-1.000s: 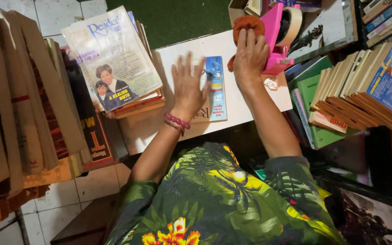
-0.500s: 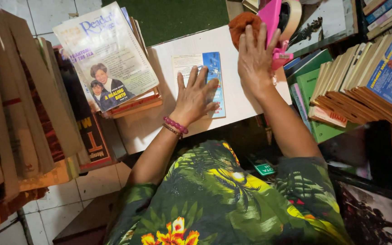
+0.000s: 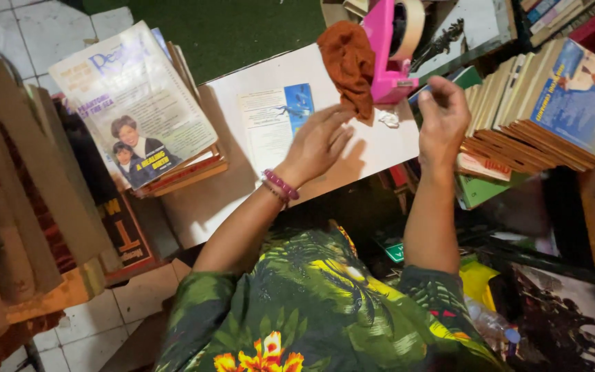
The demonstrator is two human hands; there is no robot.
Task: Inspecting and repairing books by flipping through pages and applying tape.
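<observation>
while we look down from above, our left hand [image 3: 317, 143] lies flat on a thin book [image 3: 275, 124] with a white and blue cover. its fingers are spread a little and hold nothing; they just press on the book's right side. the book lies on a white board [image 3: 242, 200] that we use as a table top. our left wrist wears a pink bead band [image 3: 282, 186].

our right hand [image 3: 441, 118] is up by the right edge of the board, just beside a pink tape holder [image 3: 383, 52]. its fingers are curled in close together, but we cannot tell if they pinch anything. a roll of pale tape [image 3: 408, 27] sits in the holder. a rust brown cloth [image 3: 348, 63] hangs next to the holder and touches the board near our left fingertips.

on the left, a magazine [image 3: 131, 103] with two people on its cover rests on a pile of books. on the right, a row of books [image 3: 538, 110] leans close together. we wear a green shirt [image 3: 311, 303] with leaves and flowers.
</observation>
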